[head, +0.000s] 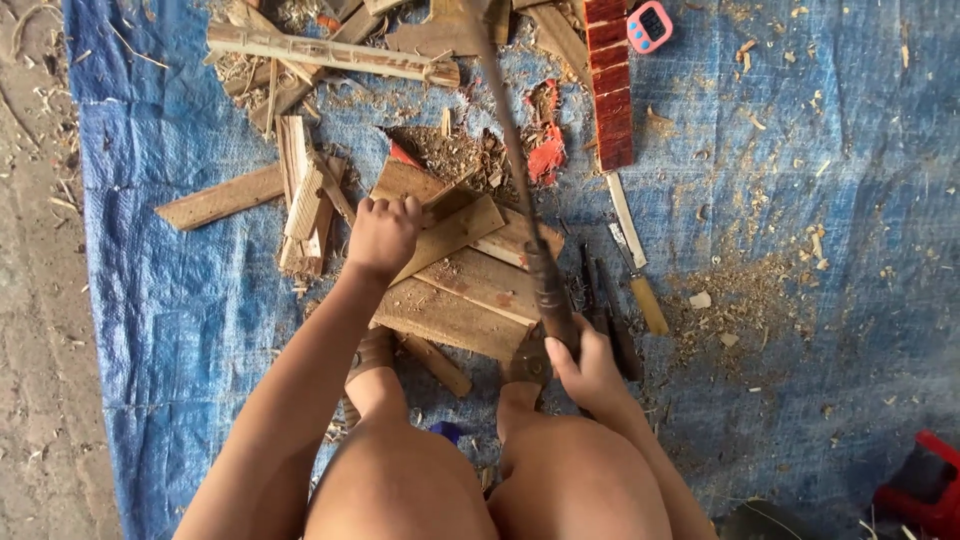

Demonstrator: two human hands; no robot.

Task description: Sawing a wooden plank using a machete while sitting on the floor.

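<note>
**Splitting wood on a blue tarp**

A blue tarp (820,300) is covering the ground. At frame centre, the left hand (382,235) is clamping a wooden strip (450,237) on stacked boards (465,300). The right hand (590,372) is gripping what is probably a long blade (520,170), blurred, angling toward the upper centre.

A pink timer (649,25) lies beside a red notched strip (609,85) on the blue tarp (800,200); a yellow-handled knife (637,270) lies below them.

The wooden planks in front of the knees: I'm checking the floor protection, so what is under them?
The wooden planks lie stacked on a blue tarp strewn with sawdust. The left hand presses the top piece. Anything beneath the stack is covered.
</note>
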